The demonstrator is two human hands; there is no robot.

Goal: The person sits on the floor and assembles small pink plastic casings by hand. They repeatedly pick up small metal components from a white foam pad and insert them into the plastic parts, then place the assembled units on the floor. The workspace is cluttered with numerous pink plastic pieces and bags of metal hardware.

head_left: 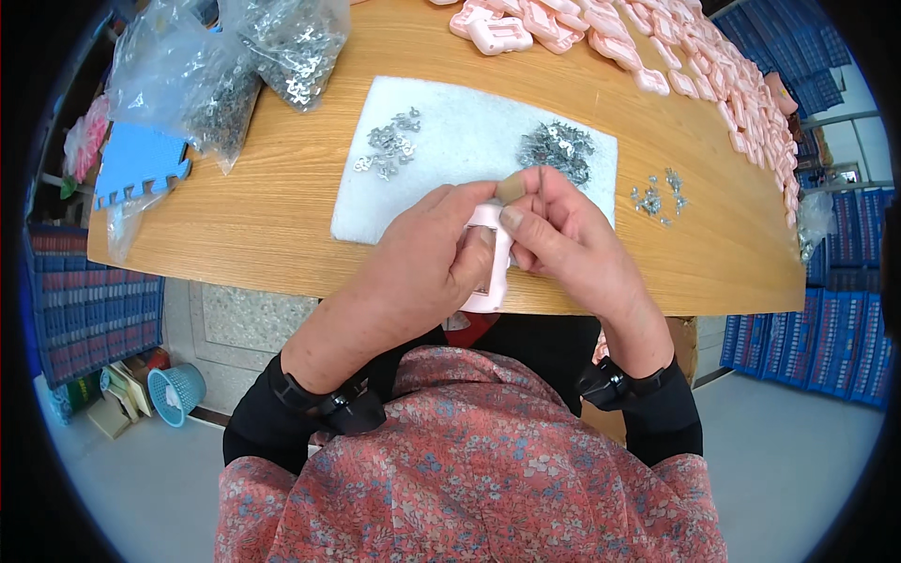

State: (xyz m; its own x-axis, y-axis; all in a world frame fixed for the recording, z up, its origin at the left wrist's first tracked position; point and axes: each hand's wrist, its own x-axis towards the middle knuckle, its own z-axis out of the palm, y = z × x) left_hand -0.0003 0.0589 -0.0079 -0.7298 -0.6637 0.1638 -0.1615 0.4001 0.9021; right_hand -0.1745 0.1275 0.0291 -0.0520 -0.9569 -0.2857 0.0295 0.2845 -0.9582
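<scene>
A pale pink plastic housing (498, 281) with a rectangular opening is gripped in my left hand (413, 258), the thumb lying across the opening. My right hand (577, 239) closes its fingertips at the upper end of the same housing. A tan wrap (510, 189) covers a fingertip there. Whether a small part sits between the right fingers is hidden. Under and beyond my hands lies a white foam mat (450, 113). On it rest a loose cluster of small metal clips (390, 143) at the left and a dense pile of metal springs (558, 150) at the right.
Many pink housings (610, 42) cover the table's far right. More small metal parts (660, 197) lie right of the mat. Plastic bags of metal parts (291, 56) and a blue foam tile (141, 159) occupy the left. The wooden table's front edge (235, 286) curves before me.
</scene>
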